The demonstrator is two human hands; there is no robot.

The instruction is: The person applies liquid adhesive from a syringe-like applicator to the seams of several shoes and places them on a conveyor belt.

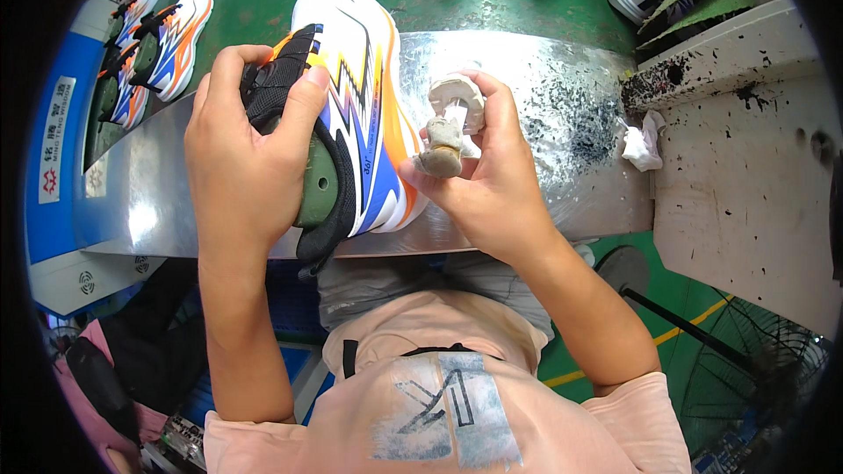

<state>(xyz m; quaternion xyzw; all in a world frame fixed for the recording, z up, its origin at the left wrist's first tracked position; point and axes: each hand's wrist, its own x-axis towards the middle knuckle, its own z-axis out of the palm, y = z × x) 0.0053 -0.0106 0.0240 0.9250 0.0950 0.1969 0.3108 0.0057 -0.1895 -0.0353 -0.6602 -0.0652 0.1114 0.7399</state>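
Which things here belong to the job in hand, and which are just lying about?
In hand: shoe with green insert, held by left hand; pale tool, in right hand.
Apparently lying about: other shoes, crumpled white wad, green sheets.

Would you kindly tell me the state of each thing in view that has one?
Left hand: closed on the shoe.
Shoe: tilted onto its side, toe pointing away.
Green insert: inside the shoe, partly exposed.
Right hand: gripping the off-white tool.
Off-white tool: held beside the sole.
White cloth: crumpled.
Metal sheet: stained at right.
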